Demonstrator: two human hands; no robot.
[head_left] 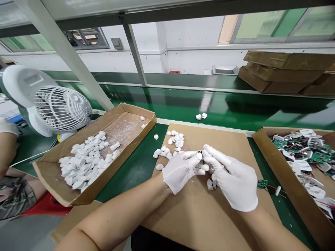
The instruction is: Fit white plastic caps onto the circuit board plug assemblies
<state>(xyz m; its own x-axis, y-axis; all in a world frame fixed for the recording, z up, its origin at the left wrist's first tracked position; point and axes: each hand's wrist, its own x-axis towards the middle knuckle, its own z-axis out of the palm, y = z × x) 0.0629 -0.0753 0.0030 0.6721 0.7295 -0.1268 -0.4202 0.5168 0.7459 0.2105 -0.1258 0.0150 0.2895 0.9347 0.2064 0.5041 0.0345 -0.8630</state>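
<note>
My left hand [184,168], in a white glove, is closed with its fingertips around a small dark and white part [201,153]. Gloved in white as well, my right hand [230,176] pinches at the same spot, its fingertips meeting the left ones. Most of the part is hidden by the fingers. Both hands are over a cardboard sheet [206,216]. Small white pieces [179,139] lie in a loose group beyond my left hand, and a few more [210,184] sit beneath my right hand. A green circuit board [262,183] with wires lies just right of my right hand.
At the left, a cardboard tray [136,144] holds many white pieces, with a white fan [62,104] behind it. A box [290,177] of circuit boards and white shells is at the right. Cardboard boxes [293,75] stand at the back. Another person's arm [7,150] shows far left.
</note>
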